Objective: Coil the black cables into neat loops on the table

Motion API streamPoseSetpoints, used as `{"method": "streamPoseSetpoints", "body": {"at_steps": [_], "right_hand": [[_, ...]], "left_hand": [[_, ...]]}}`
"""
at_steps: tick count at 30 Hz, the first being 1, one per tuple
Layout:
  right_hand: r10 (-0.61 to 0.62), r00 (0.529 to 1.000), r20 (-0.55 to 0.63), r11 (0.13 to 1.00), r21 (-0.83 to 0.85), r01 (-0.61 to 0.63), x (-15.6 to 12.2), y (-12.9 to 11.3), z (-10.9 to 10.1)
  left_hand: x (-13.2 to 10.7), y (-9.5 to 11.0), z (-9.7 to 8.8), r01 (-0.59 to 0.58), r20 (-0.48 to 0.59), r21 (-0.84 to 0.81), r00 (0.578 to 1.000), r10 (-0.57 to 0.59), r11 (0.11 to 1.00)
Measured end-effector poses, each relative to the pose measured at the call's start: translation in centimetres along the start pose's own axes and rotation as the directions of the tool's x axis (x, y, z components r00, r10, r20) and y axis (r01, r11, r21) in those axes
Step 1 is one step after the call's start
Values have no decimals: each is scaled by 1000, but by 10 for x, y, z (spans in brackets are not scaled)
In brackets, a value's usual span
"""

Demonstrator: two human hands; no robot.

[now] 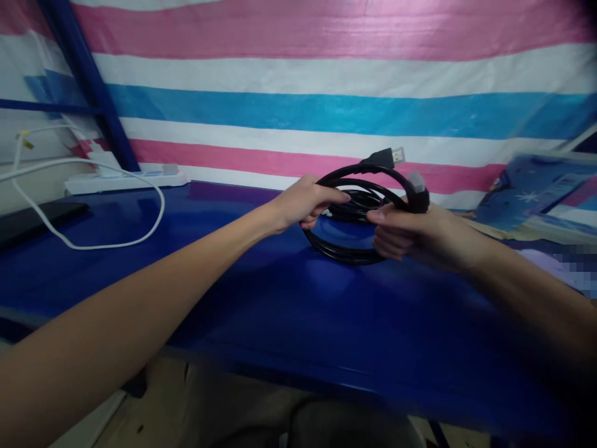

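Landmark: power strip [125, 182].

Sheet [280, 112]: rises behind the strip; pink, white and blue bands, creased, with a plastic-like sheen.

Table [224, 292]: under the strip and toward the wearer; smooth, dark blue, glossy enough to reflect.

White cord [116, 247]: loops in front of the strip; round, slim, smooth.

Cable coil [345, 255]: well to the right of the strip, raised in both hands; black, round-section, several turns forming an uneven ring. Judged light, springy rather than limp, fairly slick, hard to damage except where cable meets plug. Best hold: all turns pinched together at opposite sides, clear of those necks.

Left hand [308, 202]: on the coil side nearer the strip, thumb and fingers pinching the turns.

Right hand [408, 230]: on the coil side farther from the strip, fingers curled around it, thumb pressed along.

Dark bundle [357, 202]: right of the strip, seen through the ring; separate or not, cannot tell.

Plugs: both right of the strip. Upper plug [380, 159] has a flat metal tip; second plug [418, 196], by the right hand, has a greyish, blurred end.
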State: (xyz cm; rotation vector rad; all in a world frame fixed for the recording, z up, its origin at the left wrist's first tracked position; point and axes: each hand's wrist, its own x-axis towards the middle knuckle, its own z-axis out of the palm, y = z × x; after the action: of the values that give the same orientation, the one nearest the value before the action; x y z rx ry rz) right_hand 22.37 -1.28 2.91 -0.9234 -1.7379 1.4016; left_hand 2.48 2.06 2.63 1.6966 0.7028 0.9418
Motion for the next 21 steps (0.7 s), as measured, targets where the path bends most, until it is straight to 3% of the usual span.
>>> {"method": "streamPoseSetpoints", "body": {"at_steps": [5,7,9,12,14,15,16,18,21], "right_hand": [[-31,983,-181,999,27,37,9,11,-5],[-42,968,-249,998,39,53,11,12,-1],[-47,954,-296,997,52,65,14,9,4],[-57,912,-407,991,86,101,25,-3,0],[-60,818,-572,984,103,144,37,-12,-13],[-103,746,-658,978,68,195,44,-15,-22],[-126,709,-693,975,44,216,52,-16,-33],[-174,672,-720,983,-91,157,69,-15,-56],[-129,684,-718,987,-162,16,95,-2,-87]], "left_hand": [[-8,5,2,110,170,-4,980,-107,994],[-6,7,2,114,117,-10,987,-112,993],[5,12,1,95,-16,14,995,-95,995],[41,24,-7,86,-219,104,974,-61,991],[77,33,-13,102,-231,160,971,-64,982],[96,36,-16,127,-233,185,969,-82,974],[114,38,-19,173,-234,231,965,-118,957],[145,35,-20,273,-283,390,944,-167,880],[171,16,-12,415,-387,605,899,-205,680]]}}
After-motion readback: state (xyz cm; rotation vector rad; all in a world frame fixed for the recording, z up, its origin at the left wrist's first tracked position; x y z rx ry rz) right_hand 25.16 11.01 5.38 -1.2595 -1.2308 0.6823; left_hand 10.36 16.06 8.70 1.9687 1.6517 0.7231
